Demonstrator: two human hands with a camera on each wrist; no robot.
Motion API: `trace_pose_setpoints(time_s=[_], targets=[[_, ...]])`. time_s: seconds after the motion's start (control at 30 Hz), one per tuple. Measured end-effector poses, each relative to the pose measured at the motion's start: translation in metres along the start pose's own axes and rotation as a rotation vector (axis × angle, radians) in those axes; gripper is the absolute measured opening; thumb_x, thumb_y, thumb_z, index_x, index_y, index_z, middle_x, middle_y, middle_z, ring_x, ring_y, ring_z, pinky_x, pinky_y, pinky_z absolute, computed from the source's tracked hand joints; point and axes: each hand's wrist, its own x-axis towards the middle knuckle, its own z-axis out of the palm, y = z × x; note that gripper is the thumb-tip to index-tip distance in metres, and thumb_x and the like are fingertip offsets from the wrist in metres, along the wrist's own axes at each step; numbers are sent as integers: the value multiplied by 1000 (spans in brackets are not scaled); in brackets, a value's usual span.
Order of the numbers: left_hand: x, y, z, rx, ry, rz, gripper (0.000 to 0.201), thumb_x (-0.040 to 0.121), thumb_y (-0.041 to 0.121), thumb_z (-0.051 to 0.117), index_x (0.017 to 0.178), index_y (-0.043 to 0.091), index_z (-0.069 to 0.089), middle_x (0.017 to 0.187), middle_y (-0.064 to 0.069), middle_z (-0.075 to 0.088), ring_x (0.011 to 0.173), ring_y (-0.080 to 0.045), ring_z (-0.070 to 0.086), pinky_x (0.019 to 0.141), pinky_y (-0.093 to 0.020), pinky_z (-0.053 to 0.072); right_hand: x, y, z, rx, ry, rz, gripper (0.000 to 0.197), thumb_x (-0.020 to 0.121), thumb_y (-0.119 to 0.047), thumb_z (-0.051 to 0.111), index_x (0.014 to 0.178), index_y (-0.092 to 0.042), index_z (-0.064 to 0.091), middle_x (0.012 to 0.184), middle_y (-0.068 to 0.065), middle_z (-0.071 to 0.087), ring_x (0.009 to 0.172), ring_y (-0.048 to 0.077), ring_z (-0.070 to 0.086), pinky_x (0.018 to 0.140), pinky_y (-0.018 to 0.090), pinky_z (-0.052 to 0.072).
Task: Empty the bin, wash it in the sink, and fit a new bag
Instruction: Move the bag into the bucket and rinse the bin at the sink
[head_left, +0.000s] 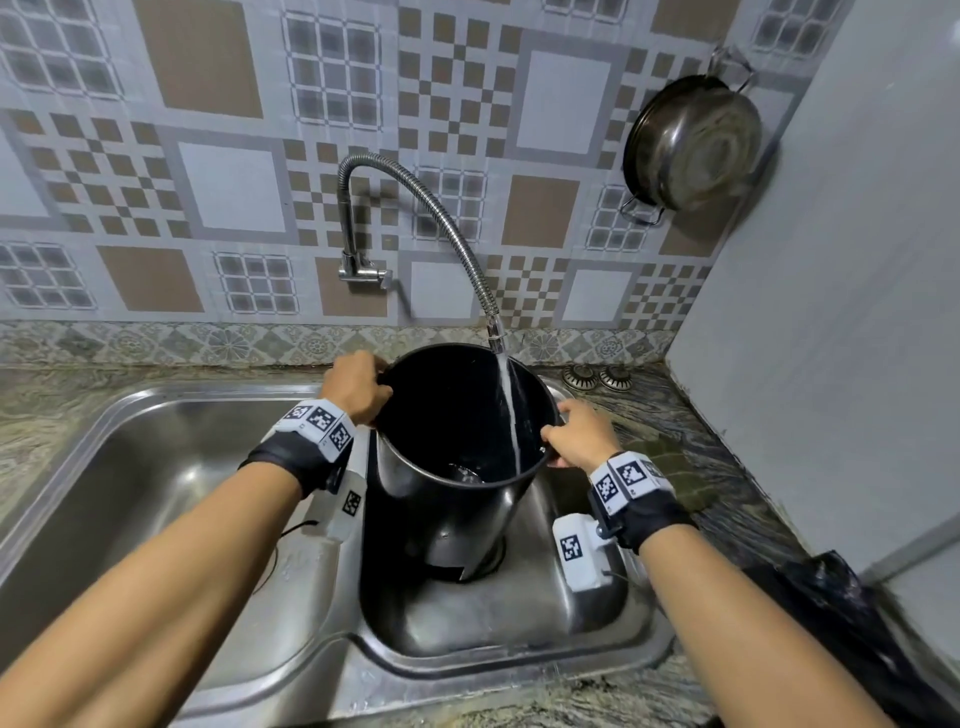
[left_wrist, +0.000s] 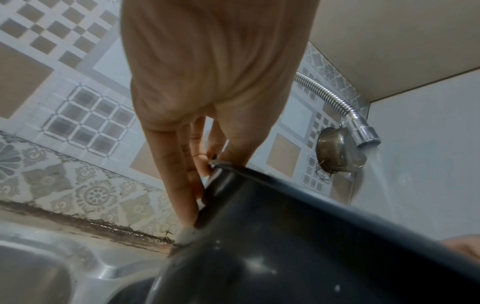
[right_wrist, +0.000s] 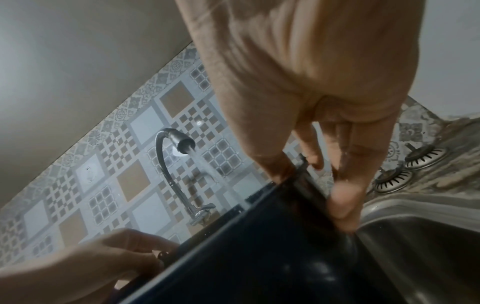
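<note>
A black bin (head_left: 441, 499) stands tilted in the small steel sink basin (head_left: 519, 629), its mouth turned toward me. My left hand (head_left: 358, 387) grips the rim on the left side, and my right hand (head_left: 576, 434) grips the rim on the right. Water runs from the flexible tap spout (head_left: 496, 332) into the bin and a little pools at its bottom. In the left wrist view my fingers (left_wrist: 192, 174) curl over the bin's edge (left_wrist: 259, 181). In the right wrist view my fingers (right_wrist: 345, 197) clamp the bin's rim (right_wrist: 309, 185), with the tap (right_wrist: 182, 142) pouring behind.
A wider draining basin (head_left: 156, 467) lies to the left. A steel pan (head_left: 696, 140) hangs on the tiled wall at the right. Two sink strainers (head_left: 597, 376) sit on the stone counter behind the bin. A black plastic bag (head_left: 831, 613) lies on the counter at the right.
</note>
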Motion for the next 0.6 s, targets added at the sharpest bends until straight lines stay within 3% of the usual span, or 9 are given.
trace_pose_setpoints(time_s=[0.07,0.23,0.3,0.37,0.47,0.53,0.6], targets=[[1,-2,1,5,-17,20,39,82,5,62,119,11,71,106,-20,72,103,-38,66,90,-42,53,-2,-3,-2,-25,-16,-14,8,84,-19,62,89,-24,58,95,7,69,64,28,74,66,43,63],[0,-10,5,-10,-21,33,41,82,5,59,121,14,70,103,-18,73,103,-38,66,91,-42,53,13,9,3,54,-150,-23,13,86,-15,59,98,-19,62,95,11,73,67,33,74,70,48,62],[-6,-11,8,-85,28,3,32,85,11,61,115,11,72,100,-18,74,102,-37,66,90,-39,52,14,13,6,127,-127,0,8,85,-10,60,87,-17,64,96,16,73,69,37,74,69,51,61],[-13,-14,14,-171,77,-70,36,87,30,65,111,4,69,99,-17,73,101,-37,66,88,-39,53,6,9,7,218,-65,53,9,86,-4,60,80,-11,63,91,18,72,67,39,73,66,52,61],[-34,-15,28,-234,38,-188,72,72,72,58,101,5,63,88,-13,73,87,-36,69,83,-44,57,-4,5,13,314,-29,144,4,85,0,59,85,1,55,82,15,62,66,40,72,55,41,60],[-50,-5,39,-231,23,-182,70,71,75,60,91,8,64,86,-11,72,87,-34,68,83,-45,57,-8,1,19,406,-12,196,6,86,1,56,91,2,53,87,16,57,70,42,73,49,34,57],[-58,8,47,-231,59,-151,56,77,60,67,100,9,66,99,-13,71,97,-37,66,89,-44,54,-11,0,26,468,17,208,4,85,1,54,88,1,51,94,17,57,69,40,73,53,30,54]])
